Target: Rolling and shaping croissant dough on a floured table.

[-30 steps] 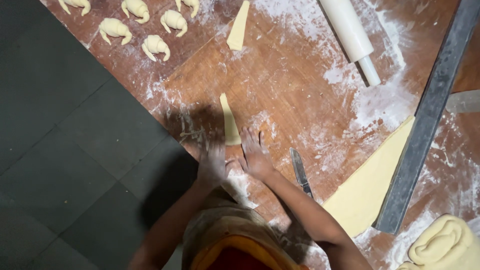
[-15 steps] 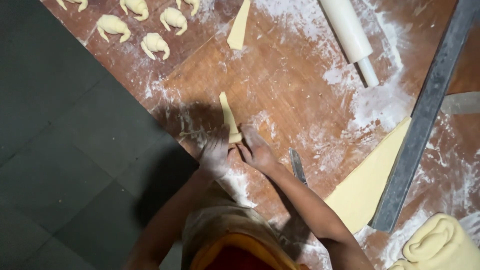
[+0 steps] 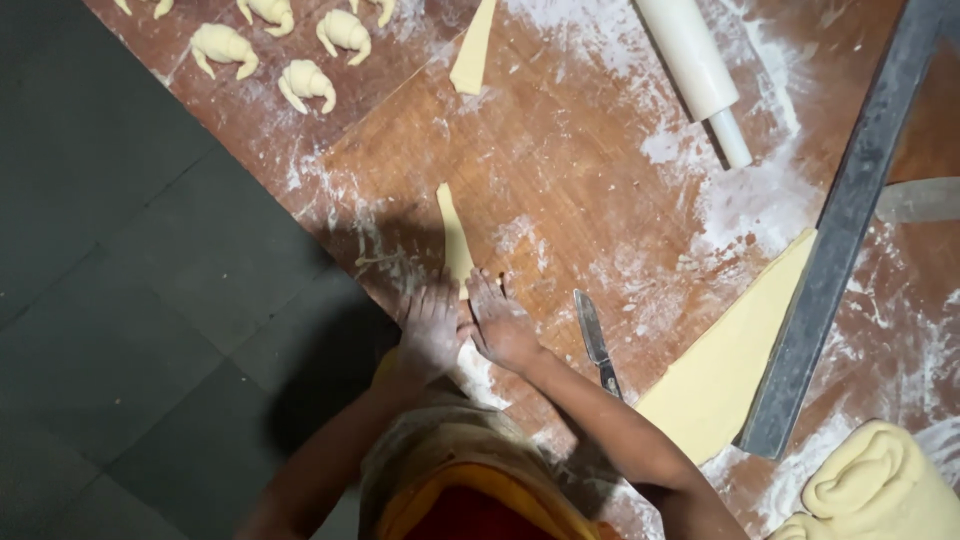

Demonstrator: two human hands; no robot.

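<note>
Both hands lie spread and flat, left hand (image 3: 428, 330) and right hand (image 3: 500, 325) side by side on the wide end of the dough triangle (image 3: 454, 240) near the counter (image 3: 560, 150) edge. Rolling evenly, with light pressure from both palms, should keep it straight.

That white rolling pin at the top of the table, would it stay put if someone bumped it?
Probably not. The rolling pin is a smooth cylinder lying on its side, so a sideways nudge would likely set it rolling across the floured wooden table. It looks rigid and fairly heavy for its size. The flour might slow it a little.
</note>
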